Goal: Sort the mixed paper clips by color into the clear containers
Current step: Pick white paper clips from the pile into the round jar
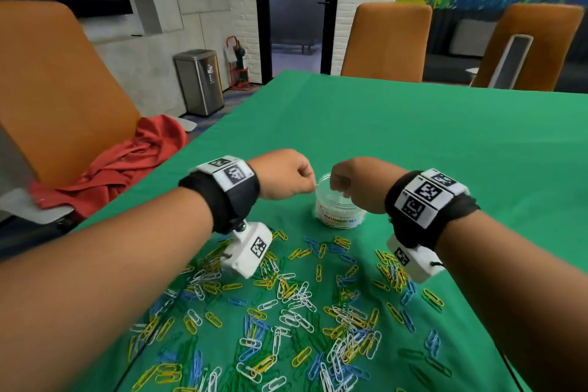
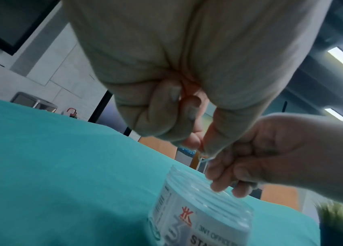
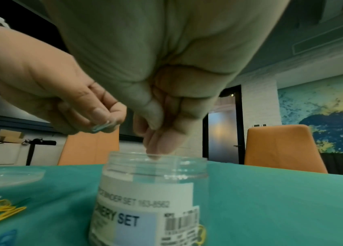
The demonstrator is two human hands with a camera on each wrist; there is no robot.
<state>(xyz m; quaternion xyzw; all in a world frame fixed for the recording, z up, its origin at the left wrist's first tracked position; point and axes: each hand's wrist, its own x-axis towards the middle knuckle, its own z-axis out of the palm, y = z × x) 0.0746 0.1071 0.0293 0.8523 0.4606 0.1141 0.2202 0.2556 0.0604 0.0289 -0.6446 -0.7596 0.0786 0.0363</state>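
Pinching a pale paper clip (image 3: 101, 127) in your left hand (image 1: 284, 175), right hand (image 1: 353, 183) fingers bunched, contents unclear, over the clear jar (image 1: 339, 208); clips could miss the narrow mouth.

Bare forearms, no sleeves. Around the left wrist, a wide black fabric wristband (image 1: 222, 200) topped by a curved row of white tiles printed with black square fiducial markers (image 1: 229, 171). Beneath it, hung on a small dark ball joint, a white boxy plastic camera housing (image 1: 246, 250) bearing one more black-and-white marker. Same kit on the right wrist: frayed-edged black fabric band (image 1: 445, 223), white marker tiles (image 1: 424, 196), white camera box (image 1: 413, 259) with a short black cord at its side.
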